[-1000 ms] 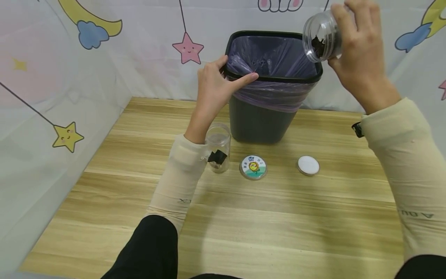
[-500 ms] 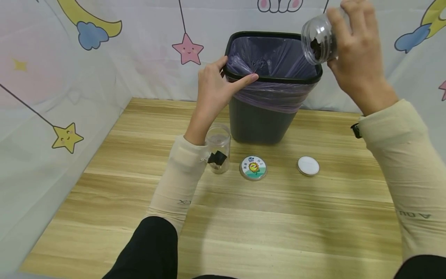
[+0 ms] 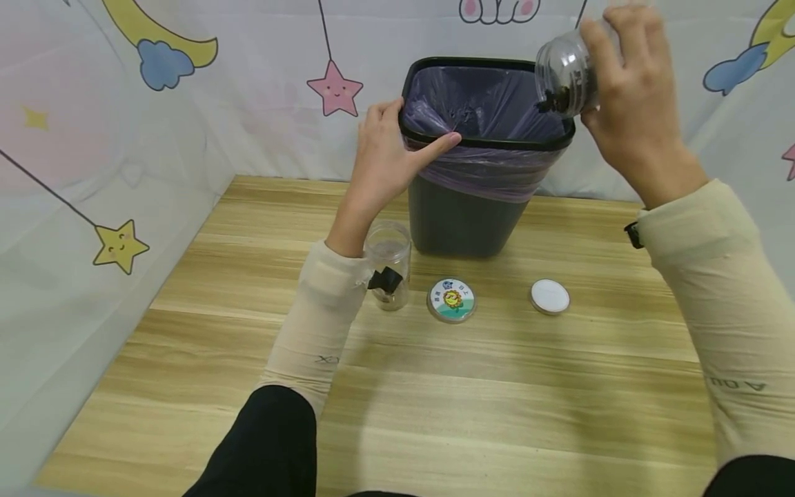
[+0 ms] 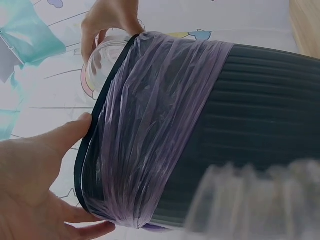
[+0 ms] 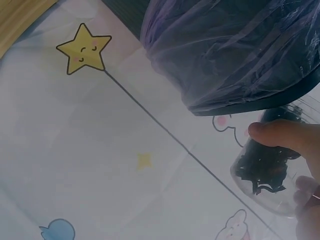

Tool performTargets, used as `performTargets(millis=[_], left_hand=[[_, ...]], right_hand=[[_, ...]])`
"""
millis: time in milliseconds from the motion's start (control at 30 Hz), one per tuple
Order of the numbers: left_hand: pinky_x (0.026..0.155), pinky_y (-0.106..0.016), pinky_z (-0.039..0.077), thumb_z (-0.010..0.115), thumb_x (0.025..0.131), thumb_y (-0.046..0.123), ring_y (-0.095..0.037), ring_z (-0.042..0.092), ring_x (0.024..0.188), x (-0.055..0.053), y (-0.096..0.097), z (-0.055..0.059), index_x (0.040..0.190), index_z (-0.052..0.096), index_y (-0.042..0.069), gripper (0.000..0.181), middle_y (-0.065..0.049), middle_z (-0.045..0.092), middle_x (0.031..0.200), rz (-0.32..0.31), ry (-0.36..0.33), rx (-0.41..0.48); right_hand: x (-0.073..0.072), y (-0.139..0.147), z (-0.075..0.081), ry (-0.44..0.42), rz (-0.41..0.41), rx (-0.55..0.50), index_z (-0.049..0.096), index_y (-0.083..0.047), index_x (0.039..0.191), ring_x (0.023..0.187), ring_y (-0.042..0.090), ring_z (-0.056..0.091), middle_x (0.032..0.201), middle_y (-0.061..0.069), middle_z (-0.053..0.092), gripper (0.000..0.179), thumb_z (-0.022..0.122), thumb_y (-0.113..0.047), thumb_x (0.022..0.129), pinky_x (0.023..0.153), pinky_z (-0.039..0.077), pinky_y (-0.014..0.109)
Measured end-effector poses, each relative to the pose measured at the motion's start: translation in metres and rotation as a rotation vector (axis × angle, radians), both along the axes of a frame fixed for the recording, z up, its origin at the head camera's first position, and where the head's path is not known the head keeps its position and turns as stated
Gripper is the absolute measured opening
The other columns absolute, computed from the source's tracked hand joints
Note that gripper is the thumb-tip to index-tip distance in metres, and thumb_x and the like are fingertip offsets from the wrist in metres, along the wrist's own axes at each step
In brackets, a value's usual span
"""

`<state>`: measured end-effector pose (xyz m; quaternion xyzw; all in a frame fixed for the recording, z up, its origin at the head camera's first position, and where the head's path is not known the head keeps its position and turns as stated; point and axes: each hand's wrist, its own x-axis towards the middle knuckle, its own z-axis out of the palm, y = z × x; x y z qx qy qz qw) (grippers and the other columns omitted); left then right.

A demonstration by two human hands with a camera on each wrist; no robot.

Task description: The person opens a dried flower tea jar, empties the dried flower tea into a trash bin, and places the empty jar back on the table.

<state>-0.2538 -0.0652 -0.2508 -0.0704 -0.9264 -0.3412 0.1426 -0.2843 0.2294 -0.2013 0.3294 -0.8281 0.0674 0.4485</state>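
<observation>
My right hand (image 3: 642,103) grips a clear plastic jar (image 3: 564,62), tilted sideways with its mouth over the right side of the trash bin (image 3: 466,224). Dark, leaf-like bits (image 5: 265,167) lie along the jar's lower side, and some reach its mouth in the head view. On the left, my left hand (image 3: 381,155) holds the bin's black rim (image 3: 497,143), thumb along the front and fingers at the left side. A thin purple bag (image 3: 484,169) lines the bin and folds down outside it. The bin's bottom inside is hidden.
A second clear jar (image 3: 389,245) stands upright on the wooden table (image 3: 497,400), close by my left wrist. Right of it lie a round lid with a sunflower picture (image 3: 452,300) and a white round lid (image 3: 549,296). A printed cloth (image 3: 267,83) hangs behind.
The jar in my right hand has moved slightly left and tipped further down. Its dark bits have slid to the mouth. My left hand shifts a little on the rim; the bin stays put.
</observation>
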Motion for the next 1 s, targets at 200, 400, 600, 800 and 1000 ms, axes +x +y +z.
performTargets(millis=[200,400,600,800,1000], left_hand=[[0.12,-0.035,0.014,0.051,0.082,0.081,-0.02,0.008,0.151,-0.002,0.0023,0.0027,0.161,0.006,0.015,0.113,0.0,0.009,0.166,-0.028,-0.068,-0.104],[0.122,-0.039,0.009,0.045,0.081,0.086,-0.022,0.001,0.152,-0.0045,0.0069,0.0031,0.16,-0.005,0.015,0.117,0.0,-0.002,0.167,0.006,-0.1,-0.173],[0.121,-0.037,0.012,0.046,0.079,0.088,-0.022,0.007,0.151,-0.0049,0.0075,0.0043,0.161,0.001,0.013,0.12,-0.003,0.006,0.167,0.03,-0.098,-0.189],[0.121,-0.037,0.013,0.047,0.078,0.087,-0.022,0.009,0.151,-0.0053,0.0069,0.0041,0.161,0.004,0.013,0.119,-0.003,0.009,0.166,0.039,-0.093,-0.196],[0.121,-0.037,0.014,0.046,0.079,0.088,-0.023,0.011,0.151,-0.0049,0.008,0.0043,0.161,0.004,0.012,0.119,-0.004,0.01,0.166,0.04,-0.092,-0.213]], right_hand=[[-0.0015,0.0006,-0.0028,-0.003,0.005,0.017,0.046,0.004,0.138,0.128,0.048,0.038,0.133,0.034,0.045,0.065,0.067,0.013,0.078,0.114,0.03,0.046],[-0.0028,-0.0003,-0.0043,0.004,0.026,0.024,0.046,0.004,0.138,0.129,0.047,0.038,0.134,0.034,0.045,0.066,0.067,0.016,0.076,0.115,0.028,0.046],[-0.0034,-0.0007,-0.0033,0.045,0.053,0.012,0.049,0.003,0.137,0.129,0.046,0.04,0.134,0.033,0.047,0.064,0.066,0.017,0.077,0.115,0.029,0.045],[-0.0034,-0.0004,-0.0028,0.051,0.065,0.0,0.05,0.002,0.138,0.13,0.044,0.04,0.135,0.03,0.048,0.063,0.065,0.017,0.078,0.115,0.03,0.045],[-0.0018,0.0015,-0.0018,0.034,0.046,0.012,0.05,0.003,0.139,0.13,0.045,0.039,0.135,0.031,0.047,0.064,0.065,0.016,0.078,0.115,0.029,0.045]])
